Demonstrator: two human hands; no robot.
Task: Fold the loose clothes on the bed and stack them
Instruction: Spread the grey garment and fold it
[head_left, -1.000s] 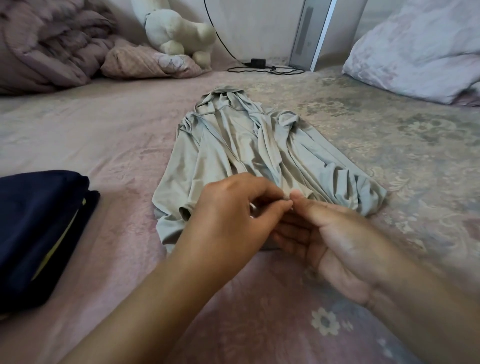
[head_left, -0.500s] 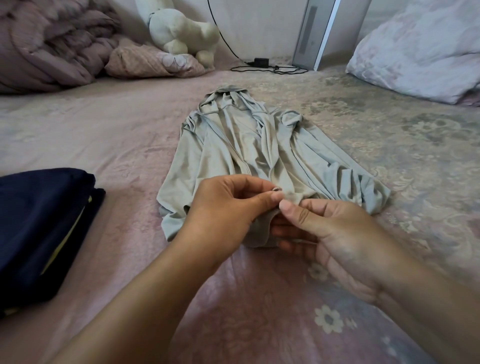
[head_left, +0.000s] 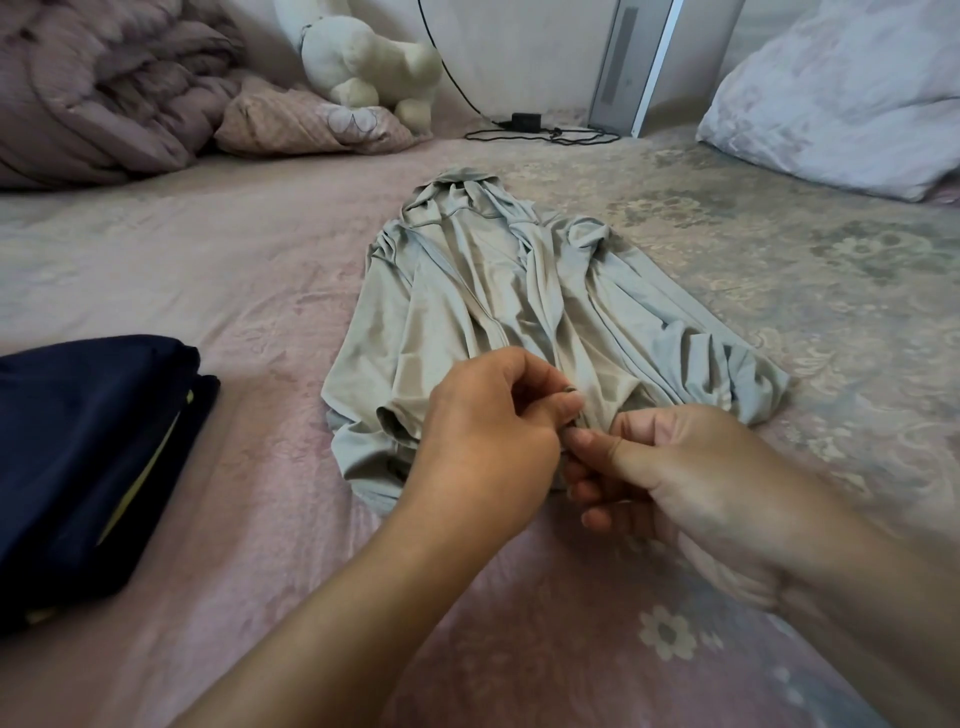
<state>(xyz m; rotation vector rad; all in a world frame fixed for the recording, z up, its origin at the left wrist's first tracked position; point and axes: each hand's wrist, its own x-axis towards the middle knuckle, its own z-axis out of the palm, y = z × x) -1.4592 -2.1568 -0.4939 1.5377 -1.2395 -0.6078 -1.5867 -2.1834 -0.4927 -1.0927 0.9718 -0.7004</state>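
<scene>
A grey hooded jacket (head_left: 483, 312) lies spread on a pink floral bedsheet (head_left: 234, 270), hood toward the wall, beside a folded navy garment (head_left: 78, 457). No writing is legible. Both hands meet at its near hem: left hand (head_left: 483, 441) and right hand (head_left: 691, 478) pinch the fabric there.

Soft, even daylight fills the room, fairly bright, with no glare. Faint shadows lie under the forearms on the bed (head_left: 218, 270). The right hand (head_left: 691, 467) is slightly blurred. The wide lens bends the edges, and the far corners look soft.
</scene>
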